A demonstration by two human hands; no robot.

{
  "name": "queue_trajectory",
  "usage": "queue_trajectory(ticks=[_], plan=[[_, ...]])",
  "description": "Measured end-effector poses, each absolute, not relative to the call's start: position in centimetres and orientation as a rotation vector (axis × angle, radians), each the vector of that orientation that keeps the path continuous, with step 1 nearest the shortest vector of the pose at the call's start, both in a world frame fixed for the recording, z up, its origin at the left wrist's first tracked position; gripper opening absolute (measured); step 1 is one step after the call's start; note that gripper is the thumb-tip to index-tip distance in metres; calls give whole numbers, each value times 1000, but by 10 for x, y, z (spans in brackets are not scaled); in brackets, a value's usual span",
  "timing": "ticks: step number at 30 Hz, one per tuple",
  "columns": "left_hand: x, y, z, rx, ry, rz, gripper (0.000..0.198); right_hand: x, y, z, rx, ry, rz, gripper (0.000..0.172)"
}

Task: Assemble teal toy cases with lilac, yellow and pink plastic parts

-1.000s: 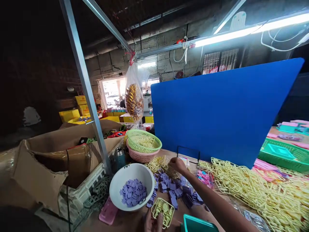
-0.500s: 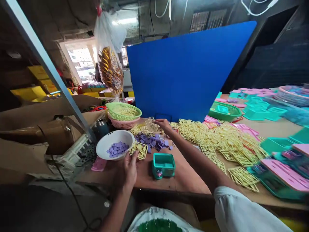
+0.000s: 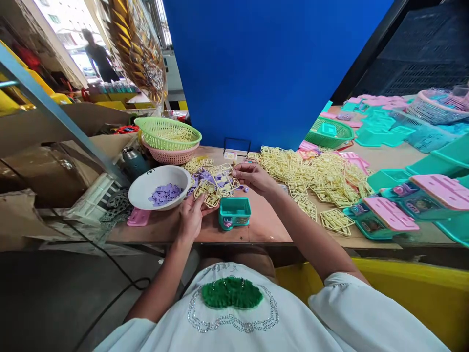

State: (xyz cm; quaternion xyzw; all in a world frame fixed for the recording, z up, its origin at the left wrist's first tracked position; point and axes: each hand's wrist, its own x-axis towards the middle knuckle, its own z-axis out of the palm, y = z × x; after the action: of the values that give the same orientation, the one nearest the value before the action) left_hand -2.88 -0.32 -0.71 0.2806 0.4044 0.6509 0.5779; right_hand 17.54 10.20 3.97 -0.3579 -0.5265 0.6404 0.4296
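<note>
The yellow frame and the second frame look thin. Handling them well likely calls for a grip on the outer rim rather than the fine inner bars. It also helps to hold them low over the counter, so any loose bit lands there. The left hand is curled, with thumb and fingers pinching the near edge of the yellow frame, just behind the teal box. The right hand pinches the far side of the second frame. Whether the two frames touch is hard to tell. A white bowl of purple pieces sits to the left.
</note>
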Motion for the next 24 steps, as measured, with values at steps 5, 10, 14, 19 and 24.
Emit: queue_trajectory(ticks=[5,10,14,19,24], plan=[[-21,-3,-1,620,932,1492,30,171,89,37,-873,-1542,1538,45],[-17,-5,3,618,901,1484,32,151,88,32,-890,-1664,1392,51],[-15,-5,4,616,916,1479,35,143,79,33,-878,-1826,1280,53],[-9,-2,-1,642,899,1551,42,143,70,35,-884,-1828,1203,57],[-5,8,-16,743,1118,1637,47,146,64,34,-871,-1845,1091,60]])
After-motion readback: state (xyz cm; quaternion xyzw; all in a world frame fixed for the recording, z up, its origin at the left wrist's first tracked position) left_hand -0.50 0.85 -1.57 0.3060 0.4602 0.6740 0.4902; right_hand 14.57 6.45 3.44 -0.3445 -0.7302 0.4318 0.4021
